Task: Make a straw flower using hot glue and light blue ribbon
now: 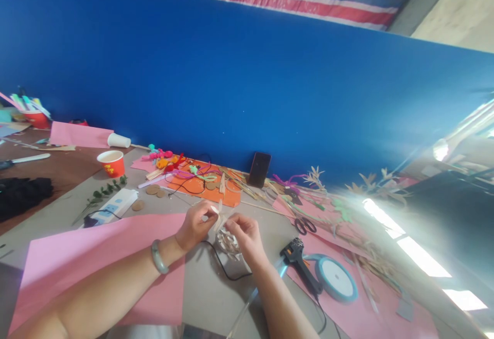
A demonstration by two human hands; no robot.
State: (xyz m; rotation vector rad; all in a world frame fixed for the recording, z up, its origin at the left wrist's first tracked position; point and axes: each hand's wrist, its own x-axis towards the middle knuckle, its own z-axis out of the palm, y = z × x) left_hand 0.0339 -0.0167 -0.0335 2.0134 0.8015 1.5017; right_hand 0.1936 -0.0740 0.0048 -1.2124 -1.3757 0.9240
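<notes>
My left hand point(198, 224), with a grey-green bangle point(159, 256) on its wrist, is closed in a pinch on a pale thin strip point(219, 216). Close to it on the right, my right hand point(247, 235) is also pinched, its fingertips beside the strip; whether it grips the strip too is hard to see. Just below the fingers sits a small round cluster of whitish pieces point(227, 244), partly covered by my right hand. A dark cable passes beneath my hands. To the right lie a black glue gun point(303, 267) and a roll of light-blue ribbon point(336, 279).
Pink paper point(100, 267) lies under my left forearm. A red paper cup point(111, 164) and a white power strip point(118, 205) stand at left. Behind are an orange sheet point(216, 191), a phone point(260, 169) and black-handled scissors point(304, 225). A blue partition point(239, 82) closes off the back.
</notes>
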